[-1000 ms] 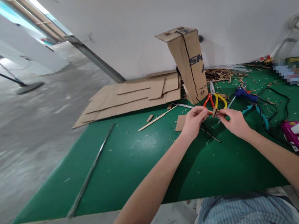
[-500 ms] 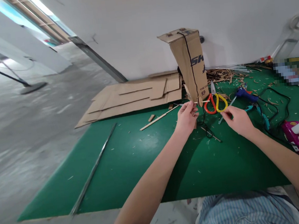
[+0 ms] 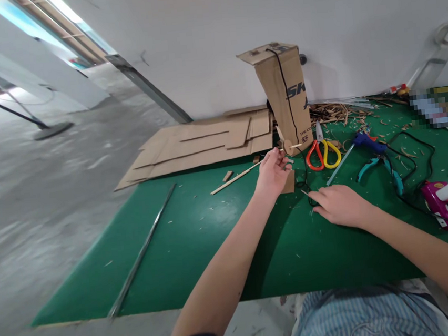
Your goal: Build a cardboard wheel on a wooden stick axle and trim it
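1. The left hand (image 3: pixel 272 173) pinches a thin stick (image 3: pixel 294 146) carrying a small cardboard disc (image 3: pixel 287 146), held just before the tall cardboard box (image 3: pixel 286 96); the fingertips are partly hidden.
2. The right hand (image 3: pixel 340 206) lies loosely curled on the green mat (image 3: pixel 199 244), grasping nothing visible.
3. Scissors (image 3: pixel 322 150) lie beyond.

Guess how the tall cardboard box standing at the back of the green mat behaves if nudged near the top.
The tall cardboard box looks thin-walled and narrow-based, so probably light and apt to tip. It already leans, and a black cord runs down its face, which might drag with it.
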### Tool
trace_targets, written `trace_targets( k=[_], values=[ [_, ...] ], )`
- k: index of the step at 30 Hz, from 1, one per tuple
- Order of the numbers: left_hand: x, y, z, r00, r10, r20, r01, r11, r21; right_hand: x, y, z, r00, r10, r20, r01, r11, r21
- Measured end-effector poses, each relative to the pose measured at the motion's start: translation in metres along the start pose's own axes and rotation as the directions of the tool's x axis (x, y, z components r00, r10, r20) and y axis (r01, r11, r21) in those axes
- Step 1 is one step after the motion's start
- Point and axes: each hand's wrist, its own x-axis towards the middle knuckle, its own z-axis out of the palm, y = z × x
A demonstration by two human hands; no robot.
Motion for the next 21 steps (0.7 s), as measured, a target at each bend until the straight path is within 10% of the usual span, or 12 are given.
trace_targets(
  k=[7, 21],
  values=[
    [-0.005, 0.0, 0.003, 0.997, -0.053, 0.052, 0.053, 0.999, 0.001, 0.03, -0.002, 0.002, 0.997, 0.075, -0.011, -0.075, 0.975, -0.209],
    [-0.004, 0.015, 0.002, 0.989, -0.103, 0.105, 0.111, 0.991, -0.081, 0.119, 0.013, -0.002, 0.97, 0.222, -0.103, -0.224, 0.975, -0.009]
  ],
)
